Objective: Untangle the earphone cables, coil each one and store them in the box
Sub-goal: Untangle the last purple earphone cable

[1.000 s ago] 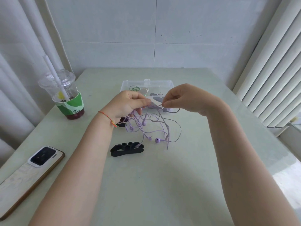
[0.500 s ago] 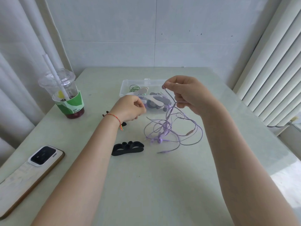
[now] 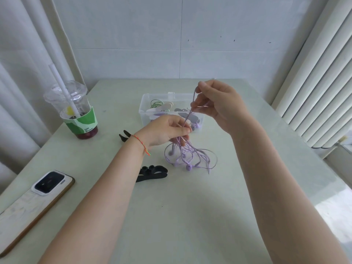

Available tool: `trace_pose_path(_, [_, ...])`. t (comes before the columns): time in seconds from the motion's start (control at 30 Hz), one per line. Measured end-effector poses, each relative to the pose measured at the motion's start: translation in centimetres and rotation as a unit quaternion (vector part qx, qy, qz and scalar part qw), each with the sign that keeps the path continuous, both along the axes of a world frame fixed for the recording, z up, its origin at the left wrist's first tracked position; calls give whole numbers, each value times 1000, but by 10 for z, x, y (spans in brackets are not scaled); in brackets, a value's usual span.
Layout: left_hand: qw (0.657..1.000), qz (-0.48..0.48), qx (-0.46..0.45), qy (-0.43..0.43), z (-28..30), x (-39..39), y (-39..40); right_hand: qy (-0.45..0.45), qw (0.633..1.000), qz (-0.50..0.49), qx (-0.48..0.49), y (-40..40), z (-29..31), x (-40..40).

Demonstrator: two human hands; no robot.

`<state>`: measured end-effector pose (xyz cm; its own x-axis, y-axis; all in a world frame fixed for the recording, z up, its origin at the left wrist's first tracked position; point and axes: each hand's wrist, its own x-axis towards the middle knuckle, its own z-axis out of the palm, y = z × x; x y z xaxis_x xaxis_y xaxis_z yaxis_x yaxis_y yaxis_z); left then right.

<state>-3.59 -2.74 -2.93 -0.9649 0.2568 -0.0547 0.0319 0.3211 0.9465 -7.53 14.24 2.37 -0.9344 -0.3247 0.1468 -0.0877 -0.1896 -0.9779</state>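
A tangle of purple earphone cable (image 3: 192,159) hangs over the table, its loops and an earbud touching the surface. My right hand (image 3: 217,105) pinches one strand and holds it raised above the clear plastic box (image 3: 144,111). My left hand (image 3: 167,130) pinches the same cable lower down, just above the tangle. The box holds a coiled green cable and other wound cables on flat winders. A black cable winder (image 3: 152,173) lies on the table by my left forearm.
A plastic cup (image 3: 76,113) with a straw and a green sleeve stands at the left. A phone (image 3: 32,202) lies face down near the left front edge. Another black winder (image 3: 124,137) peeks out behind my left wrist. A wall and curtains border the table.
My right hand has lifted the purple strand higher. My left hand has moved right and taken hold of the cable below it. The tangle now hangs more upright between the hands.
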Motion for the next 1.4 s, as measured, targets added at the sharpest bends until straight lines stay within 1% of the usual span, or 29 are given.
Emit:
trace_pose_path(0.17, [994,13,-98,-37,-8,-2,-16,38,996,-81,26,6,1,-2])
trace_pose_path(0.27, [995,23,-83,-56,-7,-3,-24,38,991,-120,32,9,2,-4])
trace_pose_path(0.37, [993,23,-104,-44,-5,-4,-32,16,977,-208,29,10,1,-5])
trace_pose_path(0.43, [987,42,-153,-35,-7,-7,-36,4,964,-265,25,10,2,-7])
trace_pose_path(0.47, [980,56,-191,-28,-7,-7,-38,2,958,-286,24,11,1,-8])
trace_pose_path(0.53, [962,83,-259,-17,-8,-7,-40,1,950,-310,45,15,1,-10])
trace_pose_path(0.57, [959,87,-270,-17,-7,-6,-39,-1,949,-309,67,17,2,-11])
trace_pose_path(0.6, [960,87,-264,-20,-5,-5,-39,-3,950,-298,95,17,2,-11])
trace_pose_path(0.7, [977,71,-198,-27,-2,-4,-39,-11,955,-243,169,16,1,-11])
trace_pose_path(0.73, [982,70,-175,-19,0,-3,-38,-12,954,-229,191,15,-1,-12])
trace_pose_path(0.8, [986,102,-134,10,-1,-5,-38,-7,945,-211,248,13,-5,-14])
trace_pose_path(0.87, [986,135,-93,30,1,-6,-38,17,918,-215,333,13,-10,-17])
trace_pose_path(0.93, [988,149,-39,32,4,-5,-36,49,874,-237,422,14,-12,-17])
trace_pose_path(0.97, [988,150,-3,32,6,-4,-34,66,855,-245,451,14,-13,-16])
trace_pose_path(1.0, [988,150,34,32,9,-2,-32,89,847,-246,463,13,-12,-14])
trace_pose_path(1.03, [986,149,67,31,10,-2,-31,113,850,-236,457,12,-10,-12])
trace_pose_path(1.07, [984,149,95,29,12,-1,-29,135,863,-214,438,9,-9,-9])
trace_pose_path(1.13, [980,151,124,32,15,1,-26,149,896,-135,396,3,-5,-3])
trace_pose_path(1.2, [978,147,144,40,16,2,-22,138,914,-30,380,-4,-4,5])
trace_pose_path(1.27, [973,151,163,55,18,3,-18,138,905,44,399,-9,-9,10])
trace_pose_path(1.33, [966,173,176,84,19,2,-16,143,885,83,435,-11,-12,11])
trace_pose_path(1.4, [946,216,206,125,19,0,-16,143,857,117,481,-9,-12,12])
